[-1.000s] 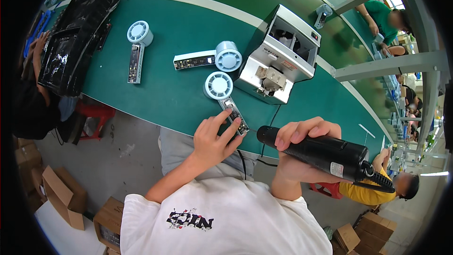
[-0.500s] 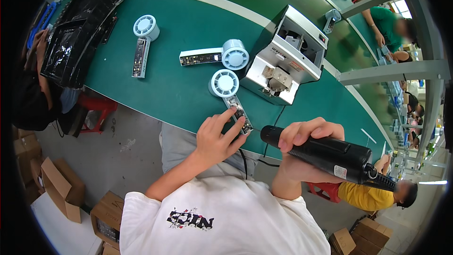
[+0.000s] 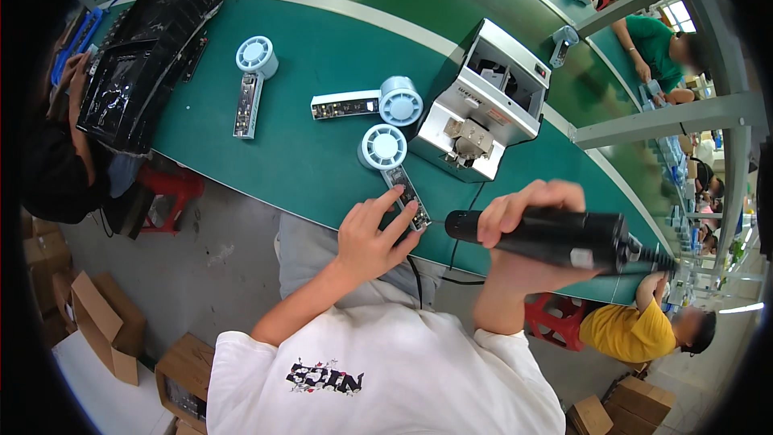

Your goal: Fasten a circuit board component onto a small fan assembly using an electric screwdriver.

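Observation:
A light blue handheld fan (image 3: 383,147) lies on the green table, its handle's circuit board (image 3: 403,185) exposed and pointing toward me. My left hand (image 3: 372,232) holds that handle, two fingertips pressed on the board and the thumb by its near end. In my right hand (image 3: 523,262) is a black electric screwdriver (image 3: 564,235), lying nearly level with fingers wrapped round its body. Its thin bit reaches the near end of the fan's handle; whether it sits in a screw is too small to tell. A coiled cord (image 3: 654,258) leaves its rear end.
Beyond lie a second fan (image 3: 346,105) and a third fan (image 3: 247,105), boards exposed. A silver and black machine (image 3: 483,105) stands right of them. A black tray (image 3: 121,89) is at the left, near another person's hands (image 3: 74,72). Cardboard boxes (image 3: 105,326) stand on the floor.
The screwdriver's rear end has swung away from me, so the tool lies more level, its bit still at the handle's end. My left hand stays on the fan. The whole view has shifted slightly.

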A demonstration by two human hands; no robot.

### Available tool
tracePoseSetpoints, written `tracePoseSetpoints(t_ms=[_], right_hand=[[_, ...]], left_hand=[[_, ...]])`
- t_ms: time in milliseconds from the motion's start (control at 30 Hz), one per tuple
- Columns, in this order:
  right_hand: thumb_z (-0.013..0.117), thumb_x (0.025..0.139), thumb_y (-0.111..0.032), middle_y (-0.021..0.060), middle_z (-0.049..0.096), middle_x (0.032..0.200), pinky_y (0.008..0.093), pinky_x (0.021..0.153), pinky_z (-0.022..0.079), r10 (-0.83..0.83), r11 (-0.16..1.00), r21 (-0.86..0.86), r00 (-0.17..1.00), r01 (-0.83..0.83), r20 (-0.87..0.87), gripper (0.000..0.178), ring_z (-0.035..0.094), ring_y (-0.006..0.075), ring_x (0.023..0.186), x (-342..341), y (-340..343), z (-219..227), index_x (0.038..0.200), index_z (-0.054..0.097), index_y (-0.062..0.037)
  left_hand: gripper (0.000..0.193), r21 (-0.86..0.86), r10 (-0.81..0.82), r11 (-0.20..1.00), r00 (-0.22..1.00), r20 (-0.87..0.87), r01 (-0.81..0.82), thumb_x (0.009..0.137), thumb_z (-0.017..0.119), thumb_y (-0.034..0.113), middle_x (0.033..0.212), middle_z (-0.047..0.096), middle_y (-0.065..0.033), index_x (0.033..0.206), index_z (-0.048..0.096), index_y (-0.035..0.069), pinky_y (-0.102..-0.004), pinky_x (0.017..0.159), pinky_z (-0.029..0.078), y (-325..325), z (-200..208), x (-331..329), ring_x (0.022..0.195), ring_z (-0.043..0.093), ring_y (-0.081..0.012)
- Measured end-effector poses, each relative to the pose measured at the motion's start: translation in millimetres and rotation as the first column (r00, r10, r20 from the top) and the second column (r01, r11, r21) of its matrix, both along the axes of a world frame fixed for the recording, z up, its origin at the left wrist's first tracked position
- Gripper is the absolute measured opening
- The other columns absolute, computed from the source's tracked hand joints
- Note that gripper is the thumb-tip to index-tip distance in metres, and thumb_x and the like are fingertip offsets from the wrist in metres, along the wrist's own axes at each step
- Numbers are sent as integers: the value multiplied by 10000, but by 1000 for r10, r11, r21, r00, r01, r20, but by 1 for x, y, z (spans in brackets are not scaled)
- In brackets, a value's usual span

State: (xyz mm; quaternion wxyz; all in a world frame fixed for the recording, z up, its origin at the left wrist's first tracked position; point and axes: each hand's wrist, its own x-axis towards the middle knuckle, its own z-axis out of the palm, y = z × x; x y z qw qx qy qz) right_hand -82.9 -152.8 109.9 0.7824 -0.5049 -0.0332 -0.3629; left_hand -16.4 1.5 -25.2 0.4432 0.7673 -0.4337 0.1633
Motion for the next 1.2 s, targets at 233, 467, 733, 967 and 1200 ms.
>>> tracePoseSetpoints(t_ms=[233, 467, 733, 967, 1200], right_hand=[[202, 749, -942, 121, 566, 699, 316, 445, 483, -234, 972, 33, 972, 233, 30, 1061, 567, 225, 486, 58, -45, 49, 1015, 558, 22], [169, 766, -930, 107, 534, 648, 320, 409, 447, -352, 936, -95, 920, 340, -174, 985, 513, 212, 439, 74, -35, 45, 938, 530, -30], [283, 741, -934, 180, 558, 682, 373, 465, 498, -160, 980, 135, 984, 149, 80, 1044, 552, 287, 487, 60, 16, 37, 989, 516, 53], [283, 771, -911, 163, 568, 694, 365, 463, 494, -64, 992, 108, 998, 63, 2, 988, 555, 278, 472, 77, 36, 21, 997, 531, 18], [311, 770, -907, 171, 575, 704, 350, 464, 499, -66, 995, 70, 997, 69, -47, 990, 566, 269, 482, 82, 38, 13, 1011, 520, 30]], left_hand=[[401, -17, 8, 1000, 1000, 2, -8, 658, 818, 176, 1201, 624, -137, 1040, 718, 102, -292, 583, 459, -1, 2, -3, 721, 602, -184], [404, -32, 3, 999, 1000, 10, -2, 665, 811, 174, 1193, 625, -141, 1050, 712, 99, -294, 586, 464, 0, 2, -2, 717, 603, -184], [364, -36, -17, 999, 1000, -20, 17, 729, 766, 189, 1206, 611, -143, 1068, 686, 87, -326, 604, 464, 3, 6, -1, 742, 605, -226], [350, -42, -25, 999, 999, -40, 23, 745, 764, 203, 1193, 618, -150, 1064, 687, 81, -335, 625, 463, 5, 6, -2, 749, 607, -237], [437, -36, -18, 999, 999, -27, 17, 688, 803, 197, 1216, 618, -137, 1103, 692, 117, -327, 630, 482, 6, 2, 0, 744, 626, -198]])
